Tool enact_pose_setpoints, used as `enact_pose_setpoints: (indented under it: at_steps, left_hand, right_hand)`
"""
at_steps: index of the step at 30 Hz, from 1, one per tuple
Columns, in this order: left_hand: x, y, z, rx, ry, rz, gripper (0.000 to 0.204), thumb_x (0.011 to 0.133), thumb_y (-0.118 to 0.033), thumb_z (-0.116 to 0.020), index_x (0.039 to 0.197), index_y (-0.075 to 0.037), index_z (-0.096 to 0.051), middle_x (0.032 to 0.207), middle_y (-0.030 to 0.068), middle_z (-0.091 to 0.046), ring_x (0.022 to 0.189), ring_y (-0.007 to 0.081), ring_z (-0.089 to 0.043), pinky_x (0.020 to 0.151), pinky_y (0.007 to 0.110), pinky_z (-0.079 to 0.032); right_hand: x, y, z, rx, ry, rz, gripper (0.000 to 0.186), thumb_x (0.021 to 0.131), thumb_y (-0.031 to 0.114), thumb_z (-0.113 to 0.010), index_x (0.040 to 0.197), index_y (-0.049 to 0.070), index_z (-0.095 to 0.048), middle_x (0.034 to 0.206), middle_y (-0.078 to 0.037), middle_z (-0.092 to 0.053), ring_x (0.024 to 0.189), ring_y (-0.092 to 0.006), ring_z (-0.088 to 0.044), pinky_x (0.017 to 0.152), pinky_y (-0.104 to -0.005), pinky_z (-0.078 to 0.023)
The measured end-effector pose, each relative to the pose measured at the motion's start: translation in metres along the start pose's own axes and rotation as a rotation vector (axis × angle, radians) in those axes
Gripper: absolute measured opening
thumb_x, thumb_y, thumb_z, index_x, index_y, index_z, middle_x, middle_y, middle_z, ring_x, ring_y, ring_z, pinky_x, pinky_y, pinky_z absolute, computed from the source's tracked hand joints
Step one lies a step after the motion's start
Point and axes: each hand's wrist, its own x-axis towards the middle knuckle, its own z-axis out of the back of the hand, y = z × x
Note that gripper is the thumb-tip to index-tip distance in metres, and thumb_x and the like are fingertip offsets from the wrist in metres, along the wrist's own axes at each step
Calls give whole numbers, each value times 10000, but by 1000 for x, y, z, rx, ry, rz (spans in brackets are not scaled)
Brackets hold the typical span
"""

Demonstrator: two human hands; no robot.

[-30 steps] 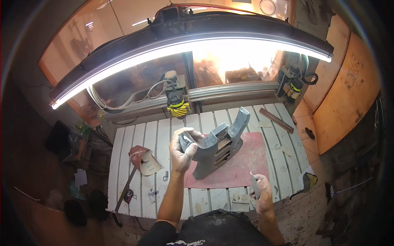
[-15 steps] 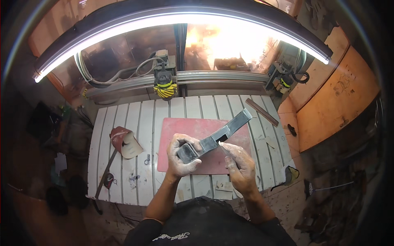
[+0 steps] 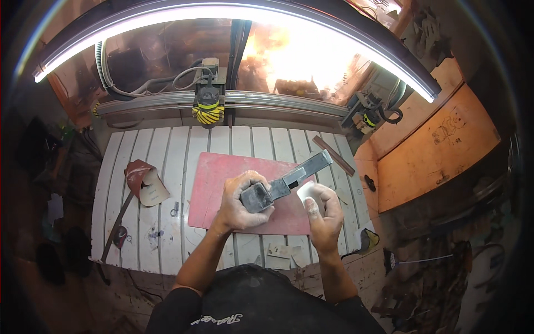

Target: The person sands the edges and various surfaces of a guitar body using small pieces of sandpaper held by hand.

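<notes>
Over the red mat (image 3: 214,172) in the head view, the grey workpiece (image 3: 281,188) is held up at its near end by the left hand (image 3: 233,203), whose fingers and thumb are curled around it. Just beside it, a white pad (image 3: 305,192) is pinched between the thumb and fingers of the right hand (image 3: 325,214). The mat is carried by the slatted bench (image 3: 197,142).

We see a black shirt (image 3: 278,303) with short sleeves that leave the forearms (image 3: 204,253) bare. White cursive lettering (image 3: 218,319) marks its front. Left of that lettering we find the left sleeve (image 3: 175,309); well to its right, the right sleeve (image 3: 356,317). Above the lettering, pale dust clings to the left hand (image 3: 240,207) and right hand (image 3: 324,220).
</notes>
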Motion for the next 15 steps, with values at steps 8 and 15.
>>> enact_pose_setpoints:
  at_steps: [8, 15]
  left_hand:
    - [18, -59, -11, 123, 5, 57, 386, 588, -133, -805, 929, -30, -656, 781, 69, -685, 672, 167, -667, 668, 302, -534]
    - [-1, -57, -21, 140, -41, 54, 404, 563, -84, -790, 928, -30, -625, 801, 67, -641, 675, 157, -622, 653, 295, -505]
  right_hand:
    - [8, 17, 15, 20, 50, -27, 180, 998, 2, -579, 1170, -20, -628, 1038, -70, -641, 946, -124, -608, 862, -281, -503]
    - [17, 26, 9, 11, 112, -95, 93, 980, 10, -563, 1033, -25, -631, 995, -88, -632, 889, -127, -587, 801, -299, -496]
